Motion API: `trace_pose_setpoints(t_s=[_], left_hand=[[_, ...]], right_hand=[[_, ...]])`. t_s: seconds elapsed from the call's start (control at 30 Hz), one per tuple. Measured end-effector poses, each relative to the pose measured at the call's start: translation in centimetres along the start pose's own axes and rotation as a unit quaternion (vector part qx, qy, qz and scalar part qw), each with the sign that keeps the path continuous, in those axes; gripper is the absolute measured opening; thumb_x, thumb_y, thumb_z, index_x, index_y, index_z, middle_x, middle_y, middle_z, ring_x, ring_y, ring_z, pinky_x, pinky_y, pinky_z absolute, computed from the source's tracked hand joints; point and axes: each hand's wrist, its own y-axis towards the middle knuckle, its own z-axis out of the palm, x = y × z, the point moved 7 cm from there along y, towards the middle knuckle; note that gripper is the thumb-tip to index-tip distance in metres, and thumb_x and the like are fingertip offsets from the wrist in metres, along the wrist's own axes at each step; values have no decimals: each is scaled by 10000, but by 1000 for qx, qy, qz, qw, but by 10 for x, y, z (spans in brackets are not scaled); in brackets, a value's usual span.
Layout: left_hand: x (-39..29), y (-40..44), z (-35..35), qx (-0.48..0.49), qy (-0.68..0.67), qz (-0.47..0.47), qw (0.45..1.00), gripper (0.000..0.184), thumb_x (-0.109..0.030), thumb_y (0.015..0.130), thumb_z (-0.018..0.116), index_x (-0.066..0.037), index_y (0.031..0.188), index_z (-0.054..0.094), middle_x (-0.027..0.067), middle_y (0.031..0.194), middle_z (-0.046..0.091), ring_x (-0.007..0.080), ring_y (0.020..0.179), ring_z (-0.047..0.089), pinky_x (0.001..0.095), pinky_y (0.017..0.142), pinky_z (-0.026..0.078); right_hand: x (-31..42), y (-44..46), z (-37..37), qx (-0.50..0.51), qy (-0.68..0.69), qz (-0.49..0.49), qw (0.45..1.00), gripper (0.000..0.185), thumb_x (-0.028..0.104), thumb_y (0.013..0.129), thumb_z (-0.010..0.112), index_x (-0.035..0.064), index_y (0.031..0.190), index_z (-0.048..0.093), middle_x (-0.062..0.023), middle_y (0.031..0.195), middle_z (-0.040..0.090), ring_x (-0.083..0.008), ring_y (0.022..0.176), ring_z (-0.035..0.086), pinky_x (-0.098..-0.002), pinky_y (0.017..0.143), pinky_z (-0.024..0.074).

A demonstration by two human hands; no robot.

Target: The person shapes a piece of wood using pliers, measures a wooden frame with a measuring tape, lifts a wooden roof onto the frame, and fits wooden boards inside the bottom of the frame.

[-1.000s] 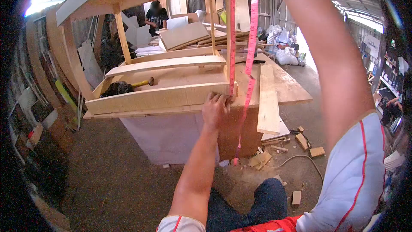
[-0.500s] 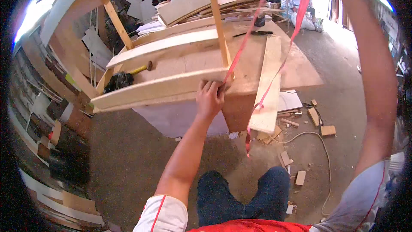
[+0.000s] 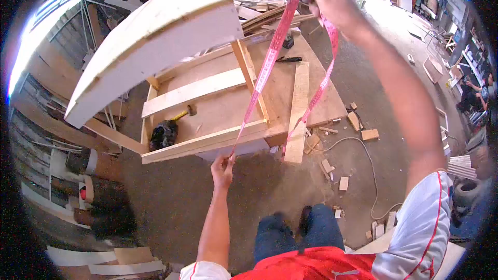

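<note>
1. In front of the near edge of the table [image 3: 324, 101], the tape [image 3: 267, 67] is pinched by the left hand [image 3: 222, 172], thumb and fingertips closed on it, forearm pointed forward.
2. Higher up, the tape is gripped by the right hand [image 3: 332, 6], its fingers curled closed, the arm raised and reached out past the table's right side.
3. Between the two hands, a slanting span is drawn straight! Tape-stretching is judged the step in hand; firm pinches at both ends are called for. The spare length is draped down by the plank [image 3: 298, 109].
4. Over the table's near left corner, a hammer [image 3: 181, 115] and black bundle [image 3: 164, 136] are enclosed by the wooden frame [image 3: 207, 142].
5. Beyond the far edge, scrap wood [image 3: 264, 21] is heaped.
</note>
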Motion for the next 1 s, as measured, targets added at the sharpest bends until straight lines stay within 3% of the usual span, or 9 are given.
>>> trace_pose_setpoints(t_s=[0.17, 0.37, 0.4, 0.5, 0.6, 0.7, 0.77, 0.87, 1.0], left_hand=[[-55, -52, -83, -56, -76, -112, 989, 233, -198, 984, 683, 31, 947, 657, 60, 801, 685, 102, 728, 643, 260, 690, 525], [-54, -119, -185, -189, -152, -167, 956, 230, -208, 976, 692, -5, 876, 652, 40, 763, 656, 102, 674, 614, 252, 627, 515], [-41, -133, -204, -204, -140, -178, 952, 231, -210, 976, 693, -8, 870, 654, 36, 760, 652, 100, 666, 607, 247, 617, 507], [15, -180, -244, -158, -114, -253, 948, 246, -226, 970, 701, -12, 858, 655, 33, 755, 649, 96, 646, 590, 245, 596, 476], [44, -222, -286, -92, -31, -307, 947, 234, -209, 949, 707, 6, 872, 659, 31, 724, 648, 95, 622, 588, 263, 582, 458], [51, -265, -347, -47, 30, -335, 941, 229, -199, 907, 730, 22, 926, 673, 64, 761, 685, 124, 666, 634, 295, 621, 490], [51, -288, -391, -28, 120, -369, 921, 295, -215, 872, 771, 25, 1019, 685, 108, 870, 720, 169, 772, 685, 328, 697, 529], [89, -322, -459, -174, 101, -220, 955, 546, -241, 814, 826, 15, 1252, 622, 155, 1121, 705, 239, 1044, 675, 383, 902, 518], [-91, -247, -504, -189, 132, -84, 969, 747, -253, 786, 851, -11, 1405, 509, 146, 1286, 639, 265, 1227, 583, 416, 1051, 432]], right_hand=[[36, 10, 15, 16, 159, 134, 978, 234, 218, 996, 499, 49, 910, 636, 27, 620, 495, -60, 482, 448, -234, 429, 370], [66, -35, 122, 45, 290, 266, 918, 236, 248, 979, 563, 87, 821, 633, 5, 608, 530, -88, 456, 459, -262, 409, 362], [70, -45, 153, 103, 338, 249, 902, 225, 259, 978, 575, 74, 871, 646, -12, 678, 571, -113, 545, 529, -286, 506, 456], [130, -86, 246, -16, 479, 197, 856, 266, 269, 1019, 532, 49, 904, 627, -102, 834, 673, -187, 738, 656, -363, 705, 567], [211, -119, 339, 90, 625, 271, 727, 294, 317, 1016, 532, 46, 1054, 640, -91, 960, 682, -226, 843, 658, -432, 862, 552], [240, -148, 439, 180, 630, 302, 693, 289, 351, 1028, 512, 78, 1030, 606, -107, 898, 695, -230, 720, 665, -437, 733, 581], [271, -168, 497, 208, 620, 315, 688, 274, 381, 1024, 543, 124, 954, 608, -72, 841, 663, -145, 571, 550, -346, 600, 491], [312, -194, 580, 248, 633, 343, 648, 276, 404, 1022, 560, 142, 940, 586, -54, 822, 645, -114, 539, 502, -324, 573, 458], [368, -221, 656, 284, 645, 369, 607, 268, 381, 1049, 515, 127, 979, 565, -70, 879, 650, -150, 626, 567, -364, 648, 490]])
